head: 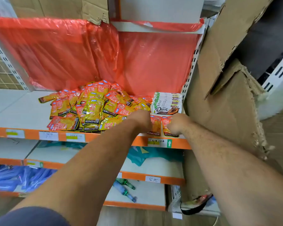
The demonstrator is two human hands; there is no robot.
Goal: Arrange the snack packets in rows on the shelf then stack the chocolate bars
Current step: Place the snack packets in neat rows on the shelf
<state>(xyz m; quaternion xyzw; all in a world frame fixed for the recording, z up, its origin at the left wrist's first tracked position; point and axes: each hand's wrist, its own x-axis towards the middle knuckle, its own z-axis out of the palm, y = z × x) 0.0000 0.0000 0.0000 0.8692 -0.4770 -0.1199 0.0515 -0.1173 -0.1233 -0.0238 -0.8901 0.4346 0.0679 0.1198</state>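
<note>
The right hand (pixel 178 124) pinches a snack packet (pixel 171 134) at the shelf's (pixel 23 108) front edge, the left hand's (pixel 141 119) hold cannot be told, and a nudge could drop the packet.

1. Two bare forearms reach forward from the lower edge of the view and draw close together, the hands near each other but apart.
2. The left hand (pixel 141 120) shows its back, wrist straight. Its fingers bend down and away, their tips hidden, so its hold cannot be judged.
3. The right hand (pixel 178 124) is knuckles up, its fingers curled toward the left hand and gripping a snack packet (pixel 164 123).
4. A dark blue sleeve (pixel 31 216) covers the left upper arm.
</note>
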